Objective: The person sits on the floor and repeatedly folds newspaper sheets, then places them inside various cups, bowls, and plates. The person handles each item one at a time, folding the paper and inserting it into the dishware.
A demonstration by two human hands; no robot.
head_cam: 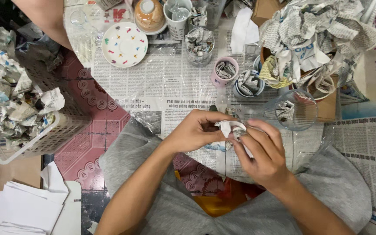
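Both your hands on a newspaper wad, center of frame.
L hand [196,130] & R hand [262,152] pinch the crumpled newspaper wad [233,129] between fingertips, held over the plastic-covered newsprint [170,82], just left of the clear glass [293,111].

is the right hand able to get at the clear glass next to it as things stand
Probably yes: the glass lies just beyond the right hand with nothing between them, but both hands are busy with a paper wad, which must be let go first.
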